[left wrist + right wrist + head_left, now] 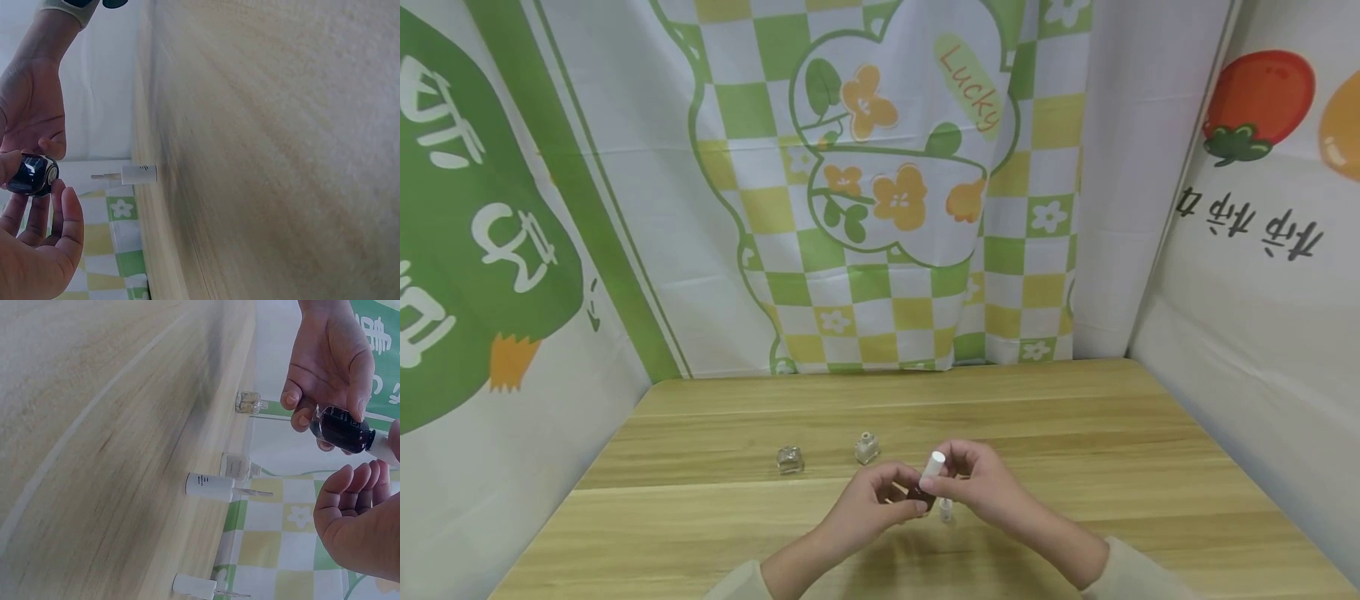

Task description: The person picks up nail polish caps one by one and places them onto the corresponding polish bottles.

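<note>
My left hand (872,500) holds a small dark nail polish bottle (340,428) above the table, fingers and thumb on its sides. With thumb and fingers my right hand (981,487) pinches its white cap (933,468). In the right wrist view the cap meets the bottle's dark neck; whether it is screwed tight I cannot tell. Below the hands a white brush cap (139,175) stands on the table, brush pointing up. A second brush cap (195,586) stands likewise in the right wrist view.
Two clear glass polish bottles without caps, one (790,460) at the left and one (867,448) nearer the middle, stand on the wooden table (700,533). Printed curtains (880,317) hang behind the table and at both sides.
</note>
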`<state>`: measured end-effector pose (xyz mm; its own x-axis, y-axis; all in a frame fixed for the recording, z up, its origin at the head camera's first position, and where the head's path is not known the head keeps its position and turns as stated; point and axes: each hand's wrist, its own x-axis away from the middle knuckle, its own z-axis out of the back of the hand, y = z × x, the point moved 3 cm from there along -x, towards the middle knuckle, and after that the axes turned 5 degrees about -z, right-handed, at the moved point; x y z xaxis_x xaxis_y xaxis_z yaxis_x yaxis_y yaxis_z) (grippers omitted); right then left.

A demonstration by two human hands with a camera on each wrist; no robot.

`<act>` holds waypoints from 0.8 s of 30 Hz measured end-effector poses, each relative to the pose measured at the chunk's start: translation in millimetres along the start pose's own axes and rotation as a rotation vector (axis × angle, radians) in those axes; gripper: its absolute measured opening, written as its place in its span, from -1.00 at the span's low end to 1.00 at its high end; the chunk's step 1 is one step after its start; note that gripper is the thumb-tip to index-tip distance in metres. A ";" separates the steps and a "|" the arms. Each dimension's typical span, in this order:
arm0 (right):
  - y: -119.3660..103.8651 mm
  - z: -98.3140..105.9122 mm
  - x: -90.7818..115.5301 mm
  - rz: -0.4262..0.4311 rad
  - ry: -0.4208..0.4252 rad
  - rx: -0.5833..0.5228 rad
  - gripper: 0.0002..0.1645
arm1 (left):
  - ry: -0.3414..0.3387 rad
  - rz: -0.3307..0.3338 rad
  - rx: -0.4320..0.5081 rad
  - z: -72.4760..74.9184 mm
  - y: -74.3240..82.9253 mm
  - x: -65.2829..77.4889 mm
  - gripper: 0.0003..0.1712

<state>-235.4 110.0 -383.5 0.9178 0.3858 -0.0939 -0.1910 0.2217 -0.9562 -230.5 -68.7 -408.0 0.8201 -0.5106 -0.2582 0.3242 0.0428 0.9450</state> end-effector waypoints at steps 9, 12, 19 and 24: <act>0.5 6.4 -1.1 0.017 -0.079 -0.036 -0.66 | 0.010 0.024 -0.011 0.7 2.2 -0.1 -0.75; -0.6 10.8 -1.8 0.037 -0.112 -0.063 -0.60 | 0.021 0.031 -0.015 1.6 3.3 -0.1 -0.74; -2.4 12.9 -2.5 0.102 -0.138 -0.026 -0.62 | 0.028 0.027 -0.008 2.2 2.3 -0.4 -0.74; -1.5 9.8 -3.0 0.124 -0.135 -0.001 -0.71 | 0.029 0.023 0.001 1.8 2.5 0.0 -0.73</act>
<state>-241.3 117.3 -379.0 0.8322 0.5267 -0.1731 -0.2995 0.1644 -0.9398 -230.5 -70.1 -405.3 0.8407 -0.4845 -0.2419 0.3045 0.0535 0.9510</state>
